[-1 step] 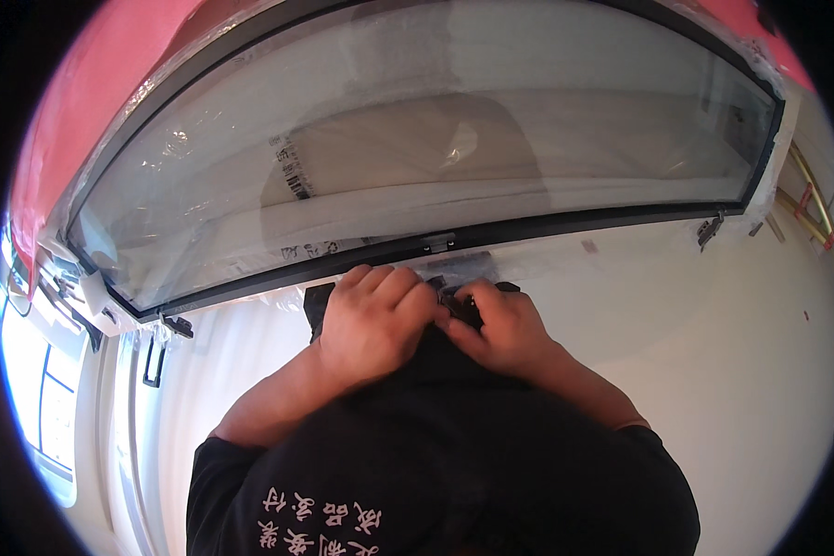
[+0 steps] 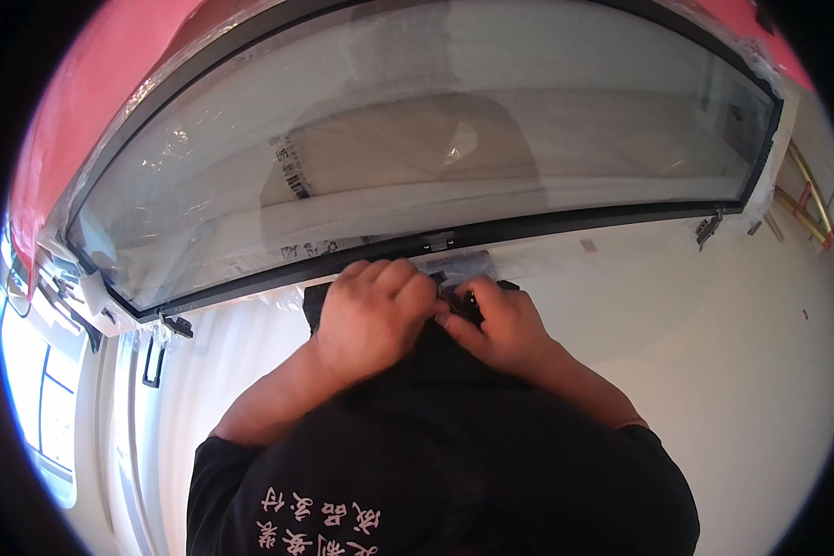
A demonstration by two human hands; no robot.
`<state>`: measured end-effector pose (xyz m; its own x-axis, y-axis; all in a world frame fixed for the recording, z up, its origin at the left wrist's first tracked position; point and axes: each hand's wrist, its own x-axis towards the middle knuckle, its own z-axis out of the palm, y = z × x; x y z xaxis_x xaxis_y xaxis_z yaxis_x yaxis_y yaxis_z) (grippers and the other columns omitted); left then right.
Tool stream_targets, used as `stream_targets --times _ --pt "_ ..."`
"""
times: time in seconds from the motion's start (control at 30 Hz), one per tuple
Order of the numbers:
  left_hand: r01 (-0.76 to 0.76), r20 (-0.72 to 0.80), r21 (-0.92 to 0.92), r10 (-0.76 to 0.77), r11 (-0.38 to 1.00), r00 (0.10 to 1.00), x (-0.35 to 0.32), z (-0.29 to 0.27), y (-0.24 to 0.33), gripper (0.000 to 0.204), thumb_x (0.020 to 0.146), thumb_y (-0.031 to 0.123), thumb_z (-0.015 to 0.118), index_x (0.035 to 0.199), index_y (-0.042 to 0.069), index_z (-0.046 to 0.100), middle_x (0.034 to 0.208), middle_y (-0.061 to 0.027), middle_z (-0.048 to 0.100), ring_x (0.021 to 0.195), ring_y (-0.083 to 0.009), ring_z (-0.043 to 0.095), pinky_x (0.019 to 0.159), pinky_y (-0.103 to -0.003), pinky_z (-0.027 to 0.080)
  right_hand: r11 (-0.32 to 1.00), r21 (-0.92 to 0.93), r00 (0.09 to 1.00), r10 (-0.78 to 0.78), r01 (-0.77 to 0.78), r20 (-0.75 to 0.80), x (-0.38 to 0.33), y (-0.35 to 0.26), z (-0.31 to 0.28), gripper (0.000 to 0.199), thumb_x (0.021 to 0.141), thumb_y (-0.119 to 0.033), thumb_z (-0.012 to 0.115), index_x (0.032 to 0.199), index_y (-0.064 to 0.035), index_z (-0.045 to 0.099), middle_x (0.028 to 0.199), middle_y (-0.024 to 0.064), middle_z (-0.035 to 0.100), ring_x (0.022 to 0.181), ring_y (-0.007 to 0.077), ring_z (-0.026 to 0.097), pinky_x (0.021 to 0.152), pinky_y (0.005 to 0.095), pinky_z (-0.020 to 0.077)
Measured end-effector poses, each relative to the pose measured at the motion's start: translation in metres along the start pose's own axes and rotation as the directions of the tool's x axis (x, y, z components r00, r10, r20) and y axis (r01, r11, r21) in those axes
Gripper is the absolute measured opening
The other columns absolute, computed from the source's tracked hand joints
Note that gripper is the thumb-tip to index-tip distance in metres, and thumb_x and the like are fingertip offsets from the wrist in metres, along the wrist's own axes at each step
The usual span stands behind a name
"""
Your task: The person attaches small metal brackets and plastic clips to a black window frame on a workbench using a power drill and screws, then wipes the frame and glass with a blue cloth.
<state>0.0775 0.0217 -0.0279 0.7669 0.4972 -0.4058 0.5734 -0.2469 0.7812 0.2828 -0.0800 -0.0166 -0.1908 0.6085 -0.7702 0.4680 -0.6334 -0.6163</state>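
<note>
While left hand (image 2: 372,315) curls knuckles-up, right hand (image 2: 498,324) pinches small black part (image 2: 463,301) below window frame (image 2: 343,259).

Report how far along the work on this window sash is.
Done: the glazed sash hangs in place, with a bracket at its right corner. In hand: the left hand and right hand press a small dark fitting under the lower frame. Left: the protective plastic film is not yet peeled off.
</note>
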Motion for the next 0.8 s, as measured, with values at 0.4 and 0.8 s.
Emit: stream_targets --times 0.4,0.8 --pt "-0.012 -0.225 0.096 0.034 0.995 0.974 0.007 0.001 -0.03 0.051 0.071 0.017 0.084 0.118 0.01 0.069 0.111 -0.0075 0.063 0.099 -0.0308 0.062 0.085 -0.043 0.05 0.528 0.801 0.953 0.25 -0.282 0.17 0.029 -0.015 0.016 0.036 0.109 -0.04 0.054 0.119 -0.0063 0.058 0.099 0.0086 0.076 0.071 0.0116 0.068 0.059 0.0232 0.0458" --pt "-0.089 -0.307 0.234 0.161 0.968 0.938 0.01 0.02 -0.051 0.04 0.076 0.019 0.073 0.116 0.014 0.073 0.105 -0.001 0.061 0.093 -0.0214 0.06 0.08 -0.036 0.046 0.431 0.812 0.886 0.414 -0.393 0.209 0.032 -0.029 0.013 0.035 0.107 -0.035 0.059 0.108 -0.0004 0.058 0.088 0.0108 0.071 0.072 0.0165 0.07 0.052 0.0269 0.053"
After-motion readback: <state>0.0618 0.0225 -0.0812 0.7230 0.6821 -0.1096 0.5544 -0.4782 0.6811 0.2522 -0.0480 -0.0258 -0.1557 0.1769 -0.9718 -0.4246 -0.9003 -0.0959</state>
